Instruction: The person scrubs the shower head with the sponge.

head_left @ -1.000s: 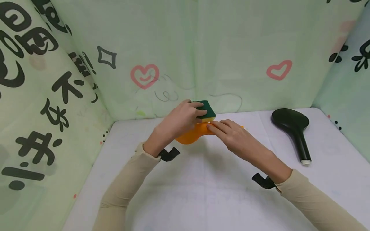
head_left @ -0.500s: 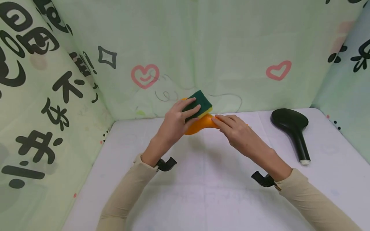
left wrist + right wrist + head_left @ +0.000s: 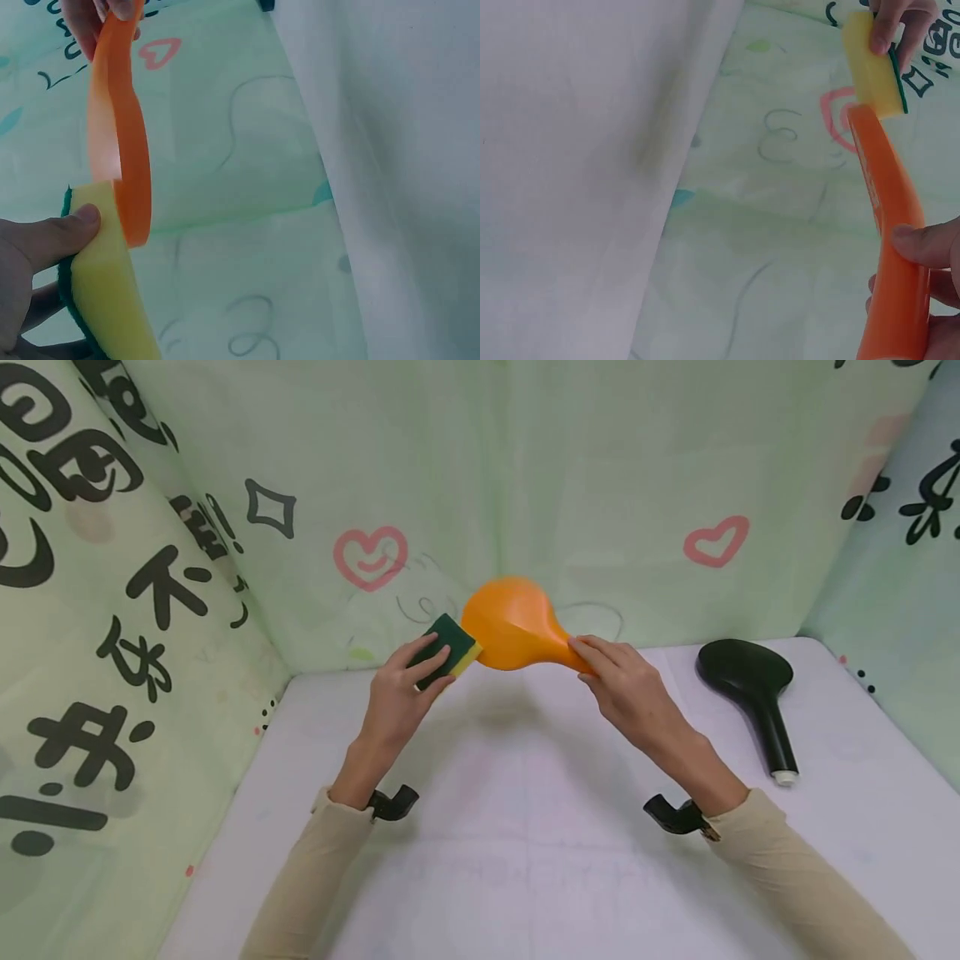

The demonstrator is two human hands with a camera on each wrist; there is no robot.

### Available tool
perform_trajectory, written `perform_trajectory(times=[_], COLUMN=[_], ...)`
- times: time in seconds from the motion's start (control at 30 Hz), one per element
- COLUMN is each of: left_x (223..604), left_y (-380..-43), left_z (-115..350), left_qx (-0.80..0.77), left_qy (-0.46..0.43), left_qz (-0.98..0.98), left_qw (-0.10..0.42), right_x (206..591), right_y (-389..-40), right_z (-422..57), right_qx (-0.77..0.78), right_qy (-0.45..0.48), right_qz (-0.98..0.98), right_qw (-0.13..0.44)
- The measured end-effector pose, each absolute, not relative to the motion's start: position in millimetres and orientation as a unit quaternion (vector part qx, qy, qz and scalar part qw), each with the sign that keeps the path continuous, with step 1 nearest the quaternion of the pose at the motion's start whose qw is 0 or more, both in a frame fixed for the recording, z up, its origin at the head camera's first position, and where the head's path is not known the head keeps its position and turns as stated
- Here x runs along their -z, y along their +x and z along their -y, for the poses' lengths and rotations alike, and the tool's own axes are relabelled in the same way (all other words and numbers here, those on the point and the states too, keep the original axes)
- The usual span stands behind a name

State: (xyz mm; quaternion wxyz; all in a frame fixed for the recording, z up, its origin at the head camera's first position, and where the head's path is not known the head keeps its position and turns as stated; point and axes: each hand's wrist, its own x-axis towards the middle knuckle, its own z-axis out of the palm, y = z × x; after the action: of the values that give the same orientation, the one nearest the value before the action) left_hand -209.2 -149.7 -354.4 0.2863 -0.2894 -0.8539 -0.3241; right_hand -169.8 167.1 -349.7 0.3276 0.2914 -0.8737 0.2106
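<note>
An orange hand-held shower head (image 3: 517,622) is held up above the table, its rounded back facing me in the head view. My right hand (image 3: 630,689) grips its handle, the thumb (image 3: 915,244) lying along one side in the right wrist view. In my left hand (image 3: 397,693) is a sponge (image 3: 446,652) with a dark green scouring side and a yellow foam side. Thumb and fingers pinch the sponge, the thumb on the yellow foam (image 3: 105,292). The foam meets the left rim of the orange head. The palm side of both hands is hidden in the head view.
A black hand-held shower head (image 3: 746,672) with a white handle end lies at the right of the white-covered table (image 3: 517,860). Pale green printed curtains (image 3: 600,460) stand behind and at both sides. A black strap-like piece (image 3: 393,803) sits at each wrist.
The orange shower head has been raised and turned so its round back shows. My left hand has moved left with the sponge, from over the head to its left rim.
</note>
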Motion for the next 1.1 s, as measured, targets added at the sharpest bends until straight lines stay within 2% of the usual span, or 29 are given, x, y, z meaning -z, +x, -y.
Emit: perform_trajectory(times=[0.4,0.73,1.1], left_x=[352.8,352.4,354.8], left_y=[-199.7,-197.1,-198.7], left_z=[162.6,170.9,177.0], left_qx=[0.311,0.292,0.293], left_qy=[-0.307,-0.293,-0.285], left_qz=[0.829,0.836,0.832], left_qw=[0.349,0.361,0.376], right_x=[372.9,395.7,424.8], right_y=[-176.2,-183.3,-207.6], right_z=[-129.2,-89.0,-49.7], right_qx=[-0.325,-0.369,-0.413], right_qy=[0.188,0.114,0.053], right_qz=[0.895,0.904,0.898], right_qw=[0.242,0.185,0.141])
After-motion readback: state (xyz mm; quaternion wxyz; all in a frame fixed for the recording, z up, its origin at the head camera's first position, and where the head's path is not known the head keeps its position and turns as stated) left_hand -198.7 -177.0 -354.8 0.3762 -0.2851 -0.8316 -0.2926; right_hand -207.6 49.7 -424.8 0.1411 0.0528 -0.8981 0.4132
